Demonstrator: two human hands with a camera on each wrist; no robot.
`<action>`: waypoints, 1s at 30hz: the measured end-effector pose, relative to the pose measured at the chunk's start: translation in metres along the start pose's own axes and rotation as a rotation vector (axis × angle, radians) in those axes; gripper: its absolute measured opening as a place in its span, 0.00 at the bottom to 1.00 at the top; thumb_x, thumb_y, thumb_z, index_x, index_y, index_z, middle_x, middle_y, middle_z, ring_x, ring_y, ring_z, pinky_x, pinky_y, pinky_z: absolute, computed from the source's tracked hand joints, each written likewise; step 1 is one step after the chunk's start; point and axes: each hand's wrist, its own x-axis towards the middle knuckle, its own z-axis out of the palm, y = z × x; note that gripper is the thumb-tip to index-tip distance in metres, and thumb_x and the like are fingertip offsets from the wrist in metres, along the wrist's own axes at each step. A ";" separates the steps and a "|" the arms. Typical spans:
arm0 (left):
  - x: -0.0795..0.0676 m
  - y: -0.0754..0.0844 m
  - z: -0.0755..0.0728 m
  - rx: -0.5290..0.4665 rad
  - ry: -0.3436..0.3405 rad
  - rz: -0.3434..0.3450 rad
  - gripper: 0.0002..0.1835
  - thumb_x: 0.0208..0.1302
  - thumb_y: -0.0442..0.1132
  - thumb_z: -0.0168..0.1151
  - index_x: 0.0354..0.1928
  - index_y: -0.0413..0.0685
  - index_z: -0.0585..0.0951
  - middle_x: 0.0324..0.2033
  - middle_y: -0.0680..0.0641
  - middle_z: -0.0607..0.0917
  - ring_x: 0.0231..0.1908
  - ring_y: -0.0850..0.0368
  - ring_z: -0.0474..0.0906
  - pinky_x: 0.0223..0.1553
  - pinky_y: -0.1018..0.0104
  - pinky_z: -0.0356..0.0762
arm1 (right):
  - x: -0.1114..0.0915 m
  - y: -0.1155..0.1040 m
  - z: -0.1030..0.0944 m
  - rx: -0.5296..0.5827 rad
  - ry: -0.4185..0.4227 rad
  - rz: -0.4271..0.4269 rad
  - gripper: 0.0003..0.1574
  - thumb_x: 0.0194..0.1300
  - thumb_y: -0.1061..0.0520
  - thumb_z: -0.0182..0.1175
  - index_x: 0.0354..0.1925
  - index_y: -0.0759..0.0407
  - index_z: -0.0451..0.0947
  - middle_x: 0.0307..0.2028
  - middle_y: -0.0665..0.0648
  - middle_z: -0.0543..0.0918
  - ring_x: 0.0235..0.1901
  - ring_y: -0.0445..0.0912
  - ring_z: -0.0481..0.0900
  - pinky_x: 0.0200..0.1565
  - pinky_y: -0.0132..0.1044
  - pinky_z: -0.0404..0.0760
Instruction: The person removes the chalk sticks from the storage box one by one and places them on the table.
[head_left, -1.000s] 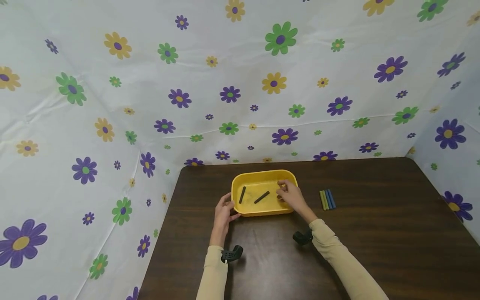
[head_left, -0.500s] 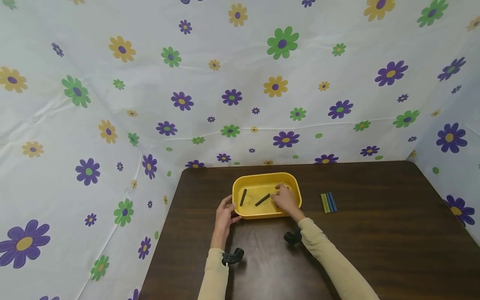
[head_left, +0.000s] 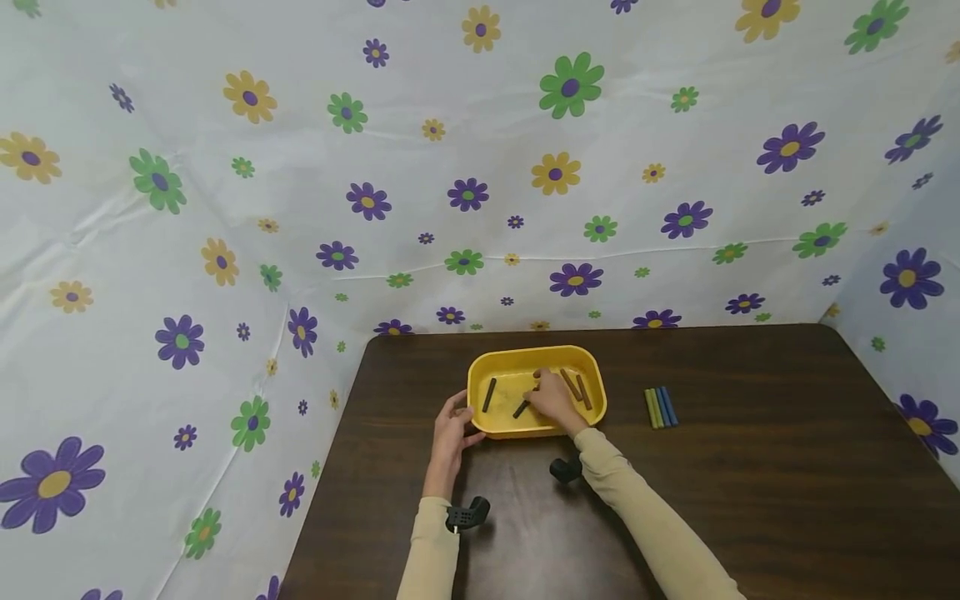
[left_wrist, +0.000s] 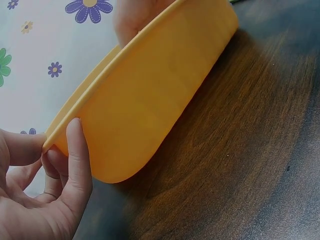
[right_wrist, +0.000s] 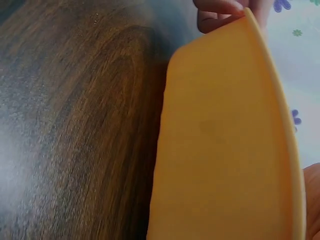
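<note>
In the head view a yellow plastic tray (head_left: 517, 432) stands on the table. My left hand (head_left: 448, 433) grips its left end, thumb on the rim and fingers beneath it, as the left wrist view shows close up. Inside the tray, my right hand (head_left: 553, 398) has its thumb and fingers around the upper end of a slanted black chalk stick (head_left: 519, 412). Another black chalk stick (head_left: 489, 395) lies near the left wall. Two brown chalk sticks (head_left: 583, 392) lie at the right end. In the right wrist view the tray wall (right_wrist: 220, 140) hides most of the right hand.
To the right of the tray, yellow-green chalk sticks (head_left: 653, 408) and blue chalk sticks (head_left: 668, 407) lie side by side on the dark wooden table (head_left: 780, 450). A flower-patterned cloth (head_left: 495, 150) rises behind the table and at both sides.
My right hand has moved left inside the tray to the slanted black chalk stick, uncovering the brown chalk sticks. My left hand keeps its grip on the tray.
</note>
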 end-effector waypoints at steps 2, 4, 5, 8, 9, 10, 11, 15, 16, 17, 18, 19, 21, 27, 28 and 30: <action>0.000 -0.001 0.000 0.000 0.000 -0.001 0.25 0.72 0.34 0.49 0.69 0.42 0.63 0.55 0.26 0.68 0.52 0.29 0.71 0.42 0.52 0.81 | 0.002 -0.001 0.005 -0.010 -0.006 -0.006 0.28 0.60 0.62 0.63 0.56 0.73 0.69 0.42 0.67 0.79 0.34 0.53 0.75 0.36 0.45 0.76; 0.000 -0.002 0.000 0.001 0.001 0.003 0.25 0.72 0.34 0.48 0.69 0.42 0.63 0.54 0.26 0.68 0.52 0.29 0.70 0.41 0.53 0.82 | 0.004 -0.002 0.009 -0.024 -0.008 -0.013 0.29 0.59 0.63 0.64 0.56 0.73 0.69 0.44 0.68 0.77 0.35 0.54 0.74 0.37 0.45 0.76; 0.000 -0.002 0.000 0.000 0.003 0.004 0.25 0.72 0.34 0.48 0.69 0.42 0.63 0.54 0.26 0.68 0.52 0.29 0.70 0.40 0.54 0.82 | 0.005 -0.003 0.011 -0.033 -0.006 -0.018 0.29 0.58 0.63 0.64 0.56 0.73 0.69 0.45 0.69 0.76 0.36 0.54 0.73 0.37 0.45 0.75; 0.001 -0.002 -0.001 -0.003 0.001 0.008 0.25 0.72 0.34 0.49 0.69 0.42 0.63 0.54 0.26 0.68 0.52 0.28 0.70 0.39 0.55 0.82 | 0.006 -0.006 0.015 -0.056 -0.012 -0.025 0.32 0.56 0.65 0.65 0.57 0.73 0.68 0.49 0.71 0.72 0.38 0.56 0.72 0.37 0.45 0.75; 0.001 -0.002 -0.001 -0.006 -0.002 0.009 0.25 0.72 0.34 0.49 0.69 0.42 0.63 0.54 0.26 0.68 0.52 0.28 0.70 0.39 0.55 0.82 | 0.006 -0.007 0.016 -0.063 -0.014 -0.026 0.33 0.55 0.66 0.66 0.57 0.73 0.68 0.49 0.72 0.71 0.38 0.56 0.72 0.36 0.45 0.76; 0.001 -0.002 -0.001 -0.007 -0.004 0.010 0.25 0.72 0.34 0.49 0.69 0.42 0.63 0.54 0.26 0.68 0.52 0.28 0.70 0.39 0.55 0.83 | 0.007 -0.008 0.016 -0.070 -0.015 -0.025 0.33 0.54 0.66 0.67 0.57 0.73 0.67 0.50 0.73 0.70 0.37 0.57 0.73 0.35 0.45 0.76; 0.001 -0.002 -0.001 -0.009 -0.006 0.010 0.25 0.72 0.34 0.49 0.69 0.41 0.63 0.54 0.26 0.68 0.52 0.28 0.70 0.39 0.55 0.83 | 0.007 -0.008 0.017 -0.076 -0.016 -0.027 0.34 0.54 0.67 0.67 0.57 0.74 0.67 0.50 0.74 0.69 0.36 0.57 0.73 0.33 0.44 0.76; 0.002 -0.003 -0.002 -0.013 -0.013 0.009 0.26 0.72 0.34 0.49 0.70 0.41 0.62 0.55 0.26 0.68 0.53 0.28 0.69 0.38 0.56 0.83 | 0.007 -0.010 0.018 -0.087 -0.020 -0.024 0.33 0.54 0.70 0.64 0.58 0.74 0.66 0.52 0.77 0.67 0.35 0.57 0.73 0.28 0.41 0.74; 0.003 -0.003 -0.002 -0.013 -0.012 0.009 0.26 0.72 0.34 0.49 0.70 0.41 0.62 0.55 0.26 0.68 0.53 0.28 0.69 0.38 0.56 0.83 | 0.007 -0.010 0.017 -0.089 -0.022 -0.028 0.32 0.55 0.71 0.62 0.58 0.74 0.66 0.52 0.77 0.67 0.36 0.57 0.72 0.27 0.40 0.72; 0.003 -0.003 -0.002 -0.015 -0.012 0.008 0.26 0.72 0.34 0.49 0.70 0.41 0.62 0.55 0.26 0.68 0.53 0.28 0.69 0.39 0.55 0.83 | 0.007 -0.011 0.017 -0.084 -0.026 -0.031 0.30 0.55 0.71 0.60 0.58 0.74 0.66 0.53 0.77 0.67 0.38 0.58 0.71 0.27 0.40 0.71; 0.003 -0.003 -0.002 -0.014 -0.011 0.009 0.26 0.72 0.34 0.49 0.70 0.41 0.62 0.55 0.26 0.68 0.53 0.28 0.69 0.39 0.55 0.83 | 0.007 -0.011 0.017 -0.078 -0.024 -0.036 0.29 0.56 0.72 0.58 0.57 0.74 0.67 0.53 0.77 0.68 0.40 0.58 0.71 0.27 0.40 0.69; 0.003 -0.003 -0.002 -0.014 -0.009 0.009 0.26 0.72 0.34 0.49 0.70 0.41 0.62 0.55 0.26 0.68 0.52 0.28 0.69 0.39 0.55 0.83 | 0.007 -0.012 0.017 -0.068 -0.022 -0.043 0.28 0.55 0.73 0.56 0.57 0.75 0.68 0.53 0.76 0.69 0.41 0.58 0.70 0.27 0.39 0.69; 0.004 -0.003 -0.002 -0.014 -0.009 0.009 0.25 0.72 0.34 0.49 0.69 0.42 0.63 0.55 0.27 0.68 0.52 0.29 0.70 0.40 0.54 0.82 | 0.006 -0.012 0.016 -0.036 -0.008 -0.061 0.27 0.53 0.74 0.55 0.54 0.76 0.71 0.50 0.75 0.73 0.41 0.60 0.72 0.27 0.40 0.70; 0.005 -0.005 -0.002 -0.014 -0.009 0.004 0.25 0.72 0.35 0.50 0.69 0.42 0.63 0.55 0.27 0.68 0.52 0.29 0.71 0.39 0.54 0.83 | 0.006 -0.009 0.016 0.104 0.044 -0.024 0.21 0.50 0.72 0.58 0.46 0.74 0.79 0.42 0.67 0.82 0.38 0.57 0.80 0.32 0.41 0.79; 0.005 -0.005 -0.002 -0.013 -0.009 0.004 0.25 0.72 0.35 0.50 0.69 0.42 0.63 0.55 0.27 0.68 0.52 0.29 0.71 0.39 0.54 0.83 | 0.006 -0.008 0.016 0.149 0.042 0.004 0.21 0.51 0.72 0.59 0.46 0.73 0.79 0.41 0.67 0.82 0.37 0.56 0.80 0.31 0.41 0.80; 0.005 -0.005 -0.002 -0.014 -0.006 0.004 0.25 0.72 0.35 0.49 0.69 0.42 0.63 0.55 0.27 0.68 0.51 0.30 0.71 0.39 0.54 0.83 | 0.006 -0.009 0.015 0.233 0.042 0.057 0.21 0.52 0.71 0.60 0.47 0.72 0.79 0.39 0.66 0.82 0.33 0.55 0.81 0.29 0.41 0.80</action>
